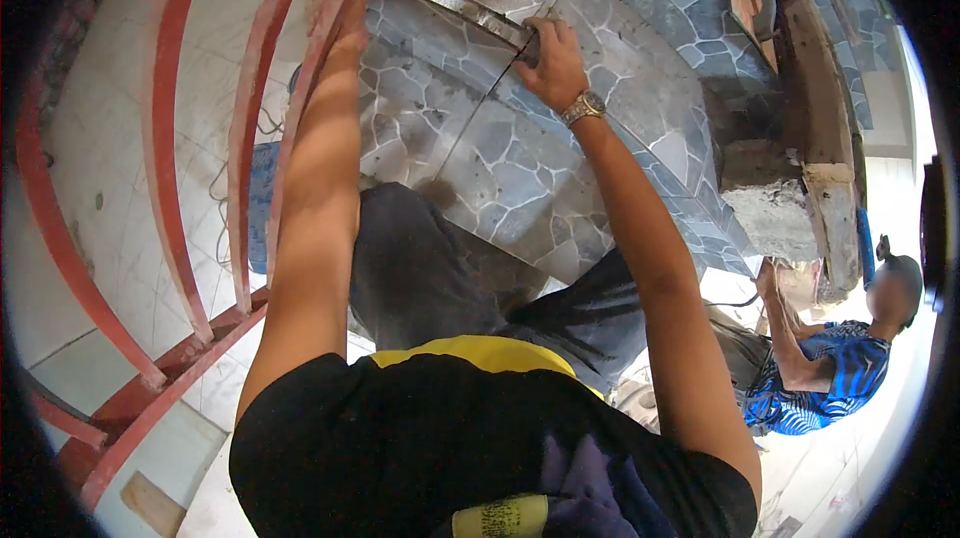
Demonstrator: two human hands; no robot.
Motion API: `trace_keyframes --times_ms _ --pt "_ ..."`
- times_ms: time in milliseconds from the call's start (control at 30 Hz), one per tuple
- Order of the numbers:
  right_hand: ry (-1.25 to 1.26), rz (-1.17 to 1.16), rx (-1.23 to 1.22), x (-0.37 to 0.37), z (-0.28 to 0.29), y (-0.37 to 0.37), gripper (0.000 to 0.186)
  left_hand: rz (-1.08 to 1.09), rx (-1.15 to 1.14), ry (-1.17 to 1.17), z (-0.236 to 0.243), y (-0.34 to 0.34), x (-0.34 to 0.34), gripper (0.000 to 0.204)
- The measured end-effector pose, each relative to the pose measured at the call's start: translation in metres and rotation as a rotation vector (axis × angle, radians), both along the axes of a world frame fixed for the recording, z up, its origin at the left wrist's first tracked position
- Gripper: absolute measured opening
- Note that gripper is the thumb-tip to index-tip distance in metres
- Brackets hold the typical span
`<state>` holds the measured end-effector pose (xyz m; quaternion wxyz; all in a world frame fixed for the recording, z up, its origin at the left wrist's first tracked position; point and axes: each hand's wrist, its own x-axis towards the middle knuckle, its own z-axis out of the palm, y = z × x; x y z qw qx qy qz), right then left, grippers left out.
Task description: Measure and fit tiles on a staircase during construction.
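Observation:
A long, narrow metal bar (pixel 450 4) lies across the stone-patterned tiles (pixel 520 173) in front of me. My right hand (pixel 556 66), with a watch (pixel 584 107) on its wrist, has its fingers curled round the bar's right end. At the bar's left end is my left hand (pixel 354 26). A red railing bar passes close beside it, and its fingers are mostly hidden. Dark, straight joints run between the tiles, and the tiles near the bar look wet or smeared.
Red curved railing bars (pixel 160 138) stand close along my left arm. At right are wooden boards (pixel 815 68) and a rough concrete block (pixel 770 218). Another person (pixel 825 368) in a blue patterned shirt and cap sits at lower right, one hand near the tiled edge.

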<state>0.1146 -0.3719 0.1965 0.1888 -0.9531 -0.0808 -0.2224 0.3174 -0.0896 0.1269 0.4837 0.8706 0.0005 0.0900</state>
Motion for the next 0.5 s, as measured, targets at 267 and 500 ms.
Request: trace_keyframes --times_ms 267,500 --pt "0.001 0.029 0.043 0.002 0.005 0.012 0.061 -0.009 0.129 -0.368 0.004 0.019 0.006 0.059" --pt "0.001 -0.011 0.013 0.001 -0.001 0.005 0.061 -0.069 -0.005 -0.141 0.021 0.007 -0.010 0.063"
